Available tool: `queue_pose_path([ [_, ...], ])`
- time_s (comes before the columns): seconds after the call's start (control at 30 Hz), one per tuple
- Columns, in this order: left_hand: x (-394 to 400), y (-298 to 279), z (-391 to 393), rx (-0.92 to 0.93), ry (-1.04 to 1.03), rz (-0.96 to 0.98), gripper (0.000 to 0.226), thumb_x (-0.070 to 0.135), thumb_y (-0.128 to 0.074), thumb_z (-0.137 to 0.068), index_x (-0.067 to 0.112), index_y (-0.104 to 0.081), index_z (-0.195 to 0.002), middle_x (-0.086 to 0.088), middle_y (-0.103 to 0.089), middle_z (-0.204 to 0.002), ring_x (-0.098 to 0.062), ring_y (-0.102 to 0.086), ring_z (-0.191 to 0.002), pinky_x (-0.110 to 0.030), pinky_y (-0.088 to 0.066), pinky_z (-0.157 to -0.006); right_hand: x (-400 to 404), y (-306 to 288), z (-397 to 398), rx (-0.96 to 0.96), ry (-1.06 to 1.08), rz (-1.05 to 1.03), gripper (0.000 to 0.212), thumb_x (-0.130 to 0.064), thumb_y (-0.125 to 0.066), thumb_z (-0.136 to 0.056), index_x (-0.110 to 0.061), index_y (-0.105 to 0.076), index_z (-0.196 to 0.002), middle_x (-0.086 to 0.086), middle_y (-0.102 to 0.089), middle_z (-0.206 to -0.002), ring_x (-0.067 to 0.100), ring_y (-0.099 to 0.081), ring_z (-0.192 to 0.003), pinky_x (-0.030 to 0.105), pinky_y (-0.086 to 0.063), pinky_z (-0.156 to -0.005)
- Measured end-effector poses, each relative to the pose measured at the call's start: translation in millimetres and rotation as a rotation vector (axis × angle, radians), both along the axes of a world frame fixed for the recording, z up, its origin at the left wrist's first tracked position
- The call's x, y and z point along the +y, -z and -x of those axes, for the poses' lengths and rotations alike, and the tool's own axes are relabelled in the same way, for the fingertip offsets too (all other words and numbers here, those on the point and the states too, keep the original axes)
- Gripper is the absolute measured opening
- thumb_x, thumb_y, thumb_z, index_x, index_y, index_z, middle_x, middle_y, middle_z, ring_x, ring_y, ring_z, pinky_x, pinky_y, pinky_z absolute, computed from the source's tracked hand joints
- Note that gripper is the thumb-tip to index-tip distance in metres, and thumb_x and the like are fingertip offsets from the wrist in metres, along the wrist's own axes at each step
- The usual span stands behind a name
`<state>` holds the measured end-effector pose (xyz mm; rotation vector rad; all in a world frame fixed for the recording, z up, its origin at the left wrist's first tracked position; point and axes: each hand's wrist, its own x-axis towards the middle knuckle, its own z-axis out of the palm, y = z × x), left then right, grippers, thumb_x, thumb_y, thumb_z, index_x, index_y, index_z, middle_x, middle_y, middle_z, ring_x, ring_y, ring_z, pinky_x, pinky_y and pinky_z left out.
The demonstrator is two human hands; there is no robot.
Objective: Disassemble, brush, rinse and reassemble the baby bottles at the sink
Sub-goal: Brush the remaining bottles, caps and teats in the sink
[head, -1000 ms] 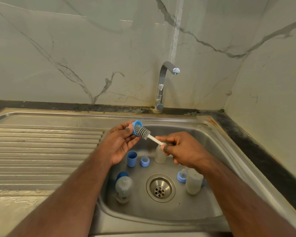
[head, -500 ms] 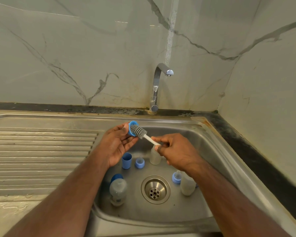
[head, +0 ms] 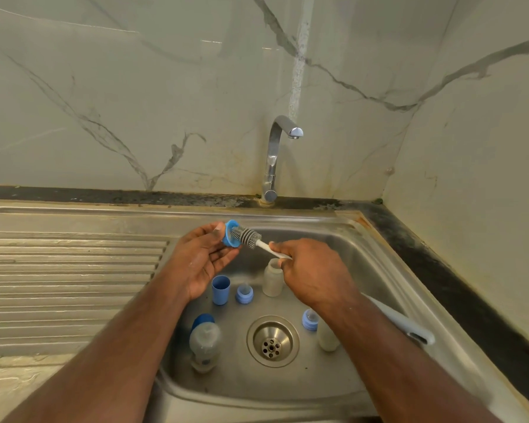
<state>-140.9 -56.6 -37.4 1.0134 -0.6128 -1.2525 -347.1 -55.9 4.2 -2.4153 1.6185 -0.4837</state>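
My left hand (head: 200, 259) holds a blue bottle ring (head: 231, 238) between thumb and fingers over the sink's back left. My right hand (head: 313, 270) grips the white handle of a small grey brush (head: 247, 236), whose bristled head is pushed into the ring. In the basin stand an open clear bottle (head: 271, 277), a blue cap (head: 220, 289), a blue collar with teat (head: 244, 293), a capped bottle (head: 204, 343) at the front left, and another bottle (head: 327, 338) with a blue collar (head: 310, 319) partly hidden by my right forearm.
The steel sink (head: 379, 264) has a drain (head: 272, 340) in the middle and a ribbed drainboard (head: 68, 279) to the left. A chrome tap (head: 274, 157) stands behind, with no water running. A larger white brush handle (head: 406, 326) leans on the basin's right wall.
The brush head has stayed in the blue ring, shifting slightly as my right hand works it. My view has drifted a little to the right.
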Motion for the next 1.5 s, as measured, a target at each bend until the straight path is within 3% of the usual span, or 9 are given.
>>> queue_pose_path([
  [0.17, -1.0, 2.1, -2.1, -0.024, -0.002, -0.005, 0.022, 0.018, -0.061, -0.098, 0.009, -0.065, -0.118, -0.015, -0.076, -0.106, -0.022, -0.076, -0.090, -0.033, -0.064, -0.074, -0.6, 0.1, 0.0, -0.056, -0.023, -0.041, 0.037, -0.034, -0.055, -0.100, -0.045, -0.057, -0.135, -0.013, -0.069, -0.110, 0.006, -0.058, -0.073, 0.026, -0.051, -0.070],
  [0.37, -1.8, 3.2, 1.2, -0.076, 0.003, 0.002, 0.030, 0.012, -0.060, -0.099, 0.008, -0.060, -0.129, -0.017, -0.074, -0.114, -0.029, -0.074, -0.102, -0.037, -0.062, -0.082, 0.0, -2.3, 0.6, 0.013, 0.000, -0.045, 0.037, -0.033, -0.053, -0.101, -0.041, -0.057, -0.137, -0.009, -0.070, -0.111, 0.009, -0.061, -0.085, 0.029, -0.053, -0.080],
  [0.53, -0.5, 3.4, -0.4, -0.060, -0.021, -0.016, 0.028, 0.007, -0.058, -0.100, 0.010, -0.060, -0.128, -0.017, -0.071, -0.117, -0.029, -0.072, -0.102, -0.040, -0.060, -0.085, -3.7, 1.3, 2.2, -0.093, -0.036, -0.148, 0.035, -0.031, -0.058, -0.098, -0.042, -0.062, -0.131, -0.013, -0.070, -0.097, 0.005, -0.059, -0.072, 0.022, -0.048, -0.066],
  [0.67, 0.1, 2.4, 2.1, -0.065, -0.004, -0.015, 0.029, 0.005, -0.058, -0.099, 0.010, -0.060, -0.128, -0.018, -0.071, -0.118, -0.031, -0.072, -0.104, -0.040, -0.060, -0.086, -4.0, 6.1, 2.0, -0.065, 0.015, -0.075, 0.036, -0.035, -0.055, -0.099, -0.044, -0.058, -0.135, -0.012, -0.071, -0.108, 0.006, -0.060, -0.078, 0.024, -0.049, -0.072],
  [0.87, -0.4, 3.0, -2.2, -0.044, -0.008, -0.008, 0.030, 0.003, -0.056, -0.101, 0.013, -0.060, -0.129, -0.019, -0.070, -0.118, -0.030, -0.072, -0.104, -0.042, -0.059, -0.089, -2.6, -3.1, 5.3, -0.176, -0.088, -0.247, 0.034, -0.024, -0.059, -0.098, -0.037, -0.066, -0.128, -0.017, -0.060, -0.073, 0.004, -0.054, -0.063, 0.018, -0.040, -0.059],
  [1.03, -1.0, 2.8, -0.4, -0.066, 0.020, -0.006, 0.033, 0.000, -0.054, -0.101, 0.014, -0.060, -0.130, -0.017, -0.072, -0.119, -0.031, -0.072, -0.107, -0.045, -0.058, -0.094, -4.1, 6.8, -0.5, -0.123, -0.001, -0.110, 0.036, -0.033, -0.056, -0.100, -0.041, -0.059, -0.135, -0.012, -0.071, -0.112, 0.004, -0.061, -0.081, 0.022, -0.049, -0.075],
  [1.23, -1.3, 4.4, -2.8, -0.075, 0.015, -0.008, 0.034, 0.000, -0.055, -0.100, 0.016, -0.061, -0.129, -0.021, -0.067, -0.124, -0.031, -0.071, -0.109, -0.043, -0.059, -0.091, -0.2, -4.2, 3.7, -0.175, -0.091, -0.273, 0.033, -0.025, -0.057, -0.099, -0.036, -0.065, -0.129, -0.013, -0.063, -0.075, 0.007, -0.056, -0.061, 0.025, -0.052, -0.062],
  [1.4, -1.8, 3.2, -2.4, -0.041, 0.031, -0.008, 0.036, -0.001, -0.056, -0.099, 0.015, -0.059, -0.132, -0.018, -0.070, -0.121, -0.032, -0.072, -0.108, -0.046, -0.058, -0.094, -0.6, 4.1, -0.9, -0.121, -0.003, -0.114, 0.037, -0.032, -0.054, -0.101, -0.042, -0.058, -0.136, -0.014, -0.071, -0.106, 0.005, -0.060, -0.072, 0.021, -0.044, -0.064],
  [1.5, -0.7, 1.8, -3.4, -0.046, 0.017, 0.001, 0.035, -0.001, -0.056, -0.099, 0.016, -0.060, -0.130, -0.018, -0.071, -0.118, -0.031, -0.073, -0.107, -0.043, -0.060, -0.090, 1.0, 2.0, -4.7, -0.040, -0.021, -0.166, 0.037, -0.029, -0.053, -0.101, -0.039, -0.058, -0.137, -0.008, -0.070, -0.098, 0.006, -0.059, -0.070, 0.022, -0.043, -0.062],
])
